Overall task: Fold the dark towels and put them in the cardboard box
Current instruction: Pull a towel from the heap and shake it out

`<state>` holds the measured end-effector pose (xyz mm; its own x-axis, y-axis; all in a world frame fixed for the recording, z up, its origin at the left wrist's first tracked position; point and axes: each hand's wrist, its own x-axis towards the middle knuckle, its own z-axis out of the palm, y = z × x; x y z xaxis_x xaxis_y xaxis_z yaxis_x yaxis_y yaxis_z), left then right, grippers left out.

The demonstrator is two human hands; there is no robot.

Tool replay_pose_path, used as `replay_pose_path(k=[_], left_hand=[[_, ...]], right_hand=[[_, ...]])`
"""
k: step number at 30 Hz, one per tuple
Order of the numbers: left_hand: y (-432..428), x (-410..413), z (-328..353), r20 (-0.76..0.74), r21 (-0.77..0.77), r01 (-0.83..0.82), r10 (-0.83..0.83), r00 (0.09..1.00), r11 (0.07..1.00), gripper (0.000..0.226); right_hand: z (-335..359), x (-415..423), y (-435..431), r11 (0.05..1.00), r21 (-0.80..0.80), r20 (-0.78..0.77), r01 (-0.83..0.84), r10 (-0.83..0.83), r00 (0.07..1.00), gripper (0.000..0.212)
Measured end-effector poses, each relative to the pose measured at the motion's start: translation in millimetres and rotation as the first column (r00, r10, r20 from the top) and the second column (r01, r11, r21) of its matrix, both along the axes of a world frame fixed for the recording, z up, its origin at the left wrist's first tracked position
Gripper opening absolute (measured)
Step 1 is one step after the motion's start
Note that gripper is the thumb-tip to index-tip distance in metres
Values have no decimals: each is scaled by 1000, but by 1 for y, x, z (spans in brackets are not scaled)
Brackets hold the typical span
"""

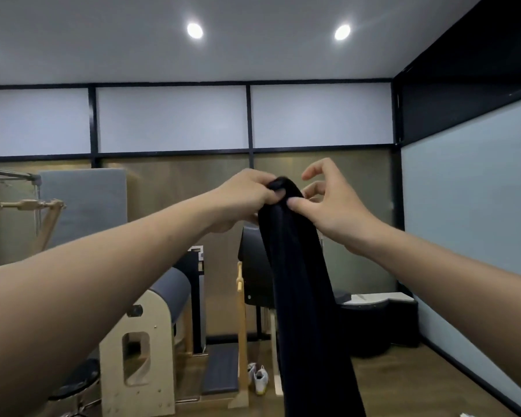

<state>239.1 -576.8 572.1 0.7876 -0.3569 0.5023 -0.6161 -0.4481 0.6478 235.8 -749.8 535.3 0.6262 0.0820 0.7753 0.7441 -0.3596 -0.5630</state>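
Head view: I see the left hand (247, 194), its grip clamped on the top of the towel (298, 281), which hangs down long and dark. The right hand (334, 206), just right of the towel's top, has its thumb on the cloth; I cannot tell whether that grip pinches. Shoes (260, 379) lie left of the towel's lower part.
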Motion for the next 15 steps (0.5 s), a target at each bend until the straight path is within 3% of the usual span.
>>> replay_pose_path(k=[3, 8, 12, 15], left_hand=[[-15, -4, 3, 100, -81, -28, 36, 994, 996, 24], [-20, -7, 9, 221, 16, -81, 75, 972, 997, 15], [-19, -13, 17, 330, 59, -94, 70, 941, 994, 23], [-14, -15, 24, 372, 54, -115, 87, 924, 992, 27]], right_hand=[[-22, 3, -2, 999, 33, 34, -13, 12, 999, 37], [-38, 9, -4, 997, 81, 164, 10, -23, 986, 30], [-48, 11, 7, 998, 21, 113, -66, 63, 992, 21], [-56, 13, 17, 982, 120, 39, -147, 143, 989, 30]])
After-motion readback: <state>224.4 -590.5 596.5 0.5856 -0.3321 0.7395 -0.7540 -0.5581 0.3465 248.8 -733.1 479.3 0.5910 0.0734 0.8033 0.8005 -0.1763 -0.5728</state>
